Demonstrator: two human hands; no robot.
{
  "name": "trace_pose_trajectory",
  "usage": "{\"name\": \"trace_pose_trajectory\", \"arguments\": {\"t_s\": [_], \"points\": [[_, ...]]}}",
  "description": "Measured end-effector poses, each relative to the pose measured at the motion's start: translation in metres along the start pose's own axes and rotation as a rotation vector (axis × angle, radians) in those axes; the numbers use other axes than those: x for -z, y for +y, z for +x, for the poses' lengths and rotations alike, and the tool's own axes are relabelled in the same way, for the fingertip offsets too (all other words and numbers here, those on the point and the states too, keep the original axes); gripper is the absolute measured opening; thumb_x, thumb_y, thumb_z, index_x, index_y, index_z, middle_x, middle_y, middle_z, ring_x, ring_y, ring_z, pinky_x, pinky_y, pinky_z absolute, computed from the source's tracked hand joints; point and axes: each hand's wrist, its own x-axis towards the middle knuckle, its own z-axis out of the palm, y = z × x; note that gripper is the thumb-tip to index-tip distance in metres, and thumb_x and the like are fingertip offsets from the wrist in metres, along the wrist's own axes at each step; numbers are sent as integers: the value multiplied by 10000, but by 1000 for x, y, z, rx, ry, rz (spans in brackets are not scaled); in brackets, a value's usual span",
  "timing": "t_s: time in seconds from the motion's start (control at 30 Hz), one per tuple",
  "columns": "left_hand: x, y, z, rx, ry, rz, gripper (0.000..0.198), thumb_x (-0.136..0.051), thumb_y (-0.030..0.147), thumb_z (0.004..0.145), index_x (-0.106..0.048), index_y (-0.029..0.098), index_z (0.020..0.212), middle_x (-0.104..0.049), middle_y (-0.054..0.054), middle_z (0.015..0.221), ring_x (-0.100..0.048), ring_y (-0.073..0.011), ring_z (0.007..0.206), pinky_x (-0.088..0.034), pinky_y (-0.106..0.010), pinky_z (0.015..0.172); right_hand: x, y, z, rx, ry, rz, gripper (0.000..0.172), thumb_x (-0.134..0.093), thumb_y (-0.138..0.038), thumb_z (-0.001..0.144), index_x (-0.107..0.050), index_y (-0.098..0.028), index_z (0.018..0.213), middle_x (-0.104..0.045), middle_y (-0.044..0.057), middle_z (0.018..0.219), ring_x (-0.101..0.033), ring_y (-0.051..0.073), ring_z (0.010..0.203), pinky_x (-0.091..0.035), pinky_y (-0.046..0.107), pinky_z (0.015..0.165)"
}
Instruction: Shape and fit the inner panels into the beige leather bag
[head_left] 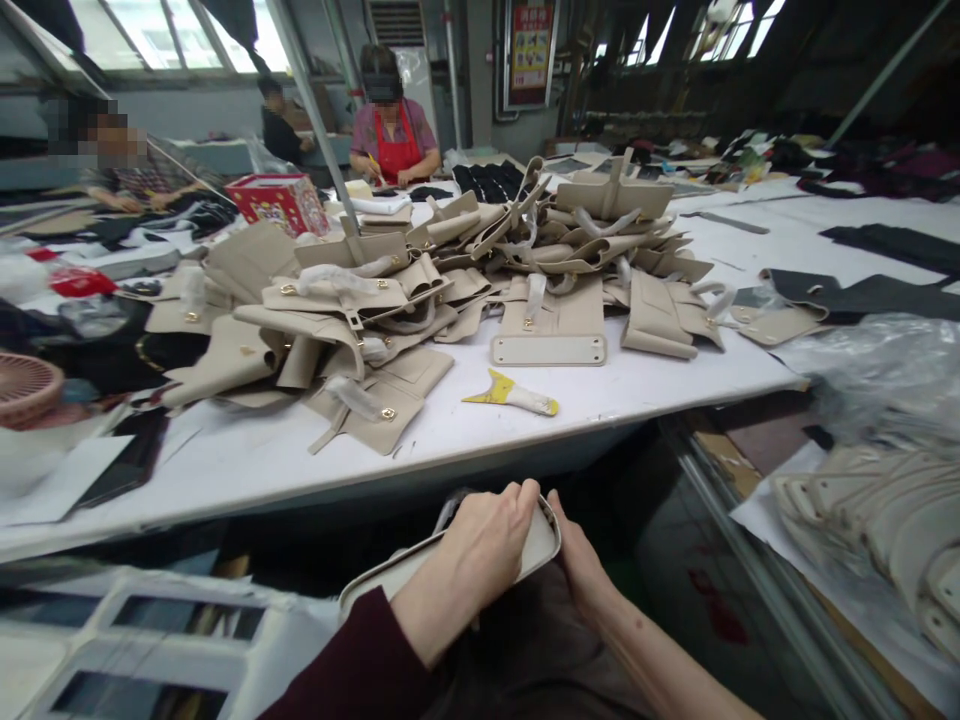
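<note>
A beige bag base panel (541, 552), long with rounded ends and a raised rim, lies tilted over my lap below the table edge. My left hand (491, 535) is closed over its right part, fingers curled at the rim. My right hand (576, 552) presses against the panel's right end; its thumb shows at the edge and its other fingers are mostly hidden. On the table in front lies a yellow and white scraper-like tool (514, 393). Just behind it is a flat beige bag piece with a studded base strip (547, 350).
Beige bag pieces (442, 270) with wrapped handles are heaped across the white table (600, 395). Stacked base panels (885, 530) and clear plastic (892, 370) lie to the right. A pink fan (28, 390) stands at left. Co-workers sit across the table, one in a red apron (397, 155).
</note>
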Motion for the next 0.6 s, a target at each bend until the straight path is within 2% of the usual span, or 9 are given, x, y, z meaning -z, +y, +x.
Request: {"name": "trace_pose_trajectory", "arguments": {"t_s": [0.1, 0.2, 0.3, 0.37, 0.47, 0.6], "points": [[4, -6, 12, -19, -3, 42, 364, -457, 30, 788, -525, 172, 1117, -673, -110, 890, -675, -265, 719, -486, -331, 642, 8, -18, -22, 103, -62, -142, 638, -390, -701, 909, -717, -157, 977, -688, 48, 793, -617, 230, 781, -450, 297, 716], [9, -15, 26, -95, 8, 42, 254, -460, 97, 826, -612, 175, 1014, -676, -120, 864, -674, -280, 738, -495, -352, 657, 8, -33, -34, 251, -81, -329, 511, -452, -601, 933, -704, -175, 1059, -685, 35, 866, -593, 238, 851, -429, 278, 716], [12, -26, 40, -193, 21, -4, 213, -489, 162, 838, -692, 187, 896, -673, -127, 955, -673, -281, 799, -498, -354, 680, 5, -39, -36, 307, -33, -493, 451, -434, -525, 960, -706, -170, 1011, -652, 22, 781, -558, 215, 760, -384, 264, 635], [10, -33, 48, -275, -14, -67, 223, -521, 164, 826, -727, 214, 895, -688, -100, 1011, -675, -257, 858, -503, -327, 732, 4, -40, -34, 321, -6, -577, 448, -402, -497, 973, -703, -165, 949, -600, 10, 685, -509, 188, 656, -333, 263, 577], [3, -43, 57, -365, -76, -155, 271, -539, 118, 794, -752, 228, 919, -728, -70, 961, -682, -233, 893, -499, -296, 815, 2, -40, -31, 323, 9, -654, 474, -361, -488, 982, -691, -163, 881, -539, 2, 606, -447, 165, 563, -285, 274, 541], [-8, -53, 64, -379, -86, -226, 304, -511, 116, 791, -756, 207, 946, -744, -83, 945, -686, -241, 898, -501, -306, 845, -1, -43, -33, 345, 30, -702, 485, -337, -487, 988, -690, -163, 916, -590, 28, 630, -504, 182, 562, -335, 278, 557]]}}
